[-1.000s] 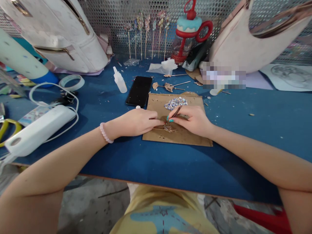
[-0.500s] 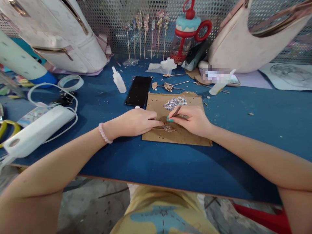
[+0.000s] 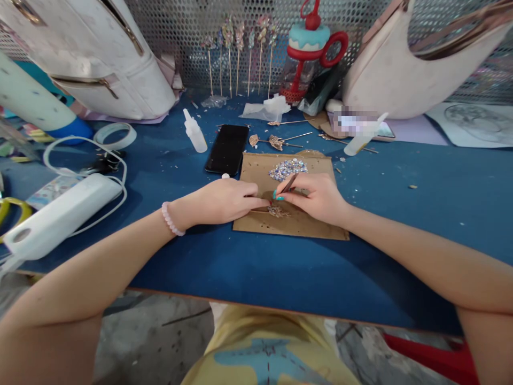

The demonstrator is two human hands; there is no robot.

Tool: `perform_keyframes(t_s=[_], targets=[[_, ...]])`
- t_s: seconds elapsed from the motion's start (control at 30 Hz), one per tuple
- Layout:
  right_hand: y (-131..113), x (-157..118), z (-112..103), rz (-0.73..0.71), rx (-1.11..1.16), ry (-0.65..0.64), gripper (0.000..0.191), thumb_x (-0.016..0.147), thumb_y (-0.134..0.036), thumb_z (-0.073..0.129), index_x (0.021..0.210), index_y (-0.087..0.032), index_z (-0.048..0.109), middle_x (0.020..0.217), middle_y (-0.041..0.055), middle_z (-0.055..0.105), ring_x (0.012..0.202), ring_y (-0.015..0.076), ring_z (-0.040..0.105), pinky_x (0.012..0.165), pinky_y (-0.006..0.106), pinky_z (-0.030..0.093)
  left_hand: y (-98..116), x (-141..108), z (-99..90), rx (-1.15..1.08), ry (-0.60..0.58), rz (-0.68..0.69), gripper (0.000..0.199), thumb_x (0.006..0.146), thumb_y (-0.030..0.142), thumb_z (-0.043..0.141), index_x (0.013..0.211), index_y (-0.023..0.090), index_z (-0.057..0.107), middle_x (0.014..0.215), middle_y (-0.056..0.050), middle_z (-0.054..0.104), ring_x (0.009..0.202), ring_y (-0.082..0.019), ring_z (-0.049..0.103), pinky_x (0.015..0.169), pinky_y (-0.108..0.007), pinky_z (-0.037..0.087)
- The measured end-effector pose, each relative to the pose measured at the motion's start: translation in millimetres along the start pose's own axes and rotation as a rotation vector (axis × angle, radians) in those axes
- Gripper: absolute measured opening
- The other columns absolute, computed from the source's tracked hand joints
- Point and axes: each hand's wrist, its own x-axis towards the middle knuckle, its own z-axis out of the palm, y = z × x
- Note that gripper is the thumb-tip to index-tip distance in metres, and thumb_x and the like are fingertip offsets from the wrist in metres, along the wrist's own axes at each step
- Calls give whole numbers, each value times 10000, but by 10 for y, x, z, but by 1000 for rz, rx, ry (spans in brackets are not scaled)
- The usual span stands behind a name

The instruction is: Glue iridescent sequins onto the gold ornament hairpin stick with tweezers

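Note:
My left hand (image 3: 232, 201) is closed on the stem of a small hairpin-like metal ornament (image 3: 277, 212), whose decorated end lies on a brown cardboard sheet (image 3: 312, 227). In my right hand (image 3: 315, 198) a pair of dark tweezers (image 3: 289, 183) is pinched, slanting down just above the ornament. The tweezers' tips are too small to make out. Behind them, a pile of shiny blue and clear stones (image 3: 287, 169) rests on the cardboard.
A black phone (image 3: 227, 149) and a glue bottle (image 3: 195, 131) lie left of the cardboard. Metal ornaments (image 3: 276, 141) are behind it, another bottle (image 3: 360, 140) at right. A white device (image 3: 64, 214) with a cable, scissors (image 3: 14, 208) and bags (image 3: 108, 64) stand around.
The view has shifted very slightly. My right hand and the tweezers have moved a touch to the left; my left hand has kept its hold.

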Motion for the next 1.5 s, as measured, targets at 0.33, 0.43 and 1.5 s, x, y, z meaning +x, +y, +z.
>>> perform_keyframes(t_s=[0.33, 0.43, 1.5], targets=[[6, 1, 9, 3, 6, 4, 134, 873, -281, 629, 824, -194, 719, 838, 28, 746, 775, 172, 686, 695, 276, 490, -4, -2, -1, 29, -13, 6, 381, 999, 239, 314, 1321, 263, 517, 869, -28, 580, 640, -131, 518, 536, -272, 308], [9, 1, 6, 3, -8, 24, 138, 876, -282, 623, 828, -198, 721, 840, 25, 745, 769, 170, 683, 701, 281, 490, -4, -3, -3, 29, -13, 7, 382, 998, 238, 312, 1318, 255, 521, 868, -32, 582, 642, -132, 521, 537, -268, 314], [-8, -9, 1, 20, -13, 26, 145, 872, -278, 611, 812, -196, 716, 827, 25, 749, 748, 166, 682, 654, 266, 485, -12, -22, -5, -22, -15, -4, 396, 983, 244, 343, 1343, 238, 509, 905, -48, 590, 669, -131, 536, 556, -262, 357]])
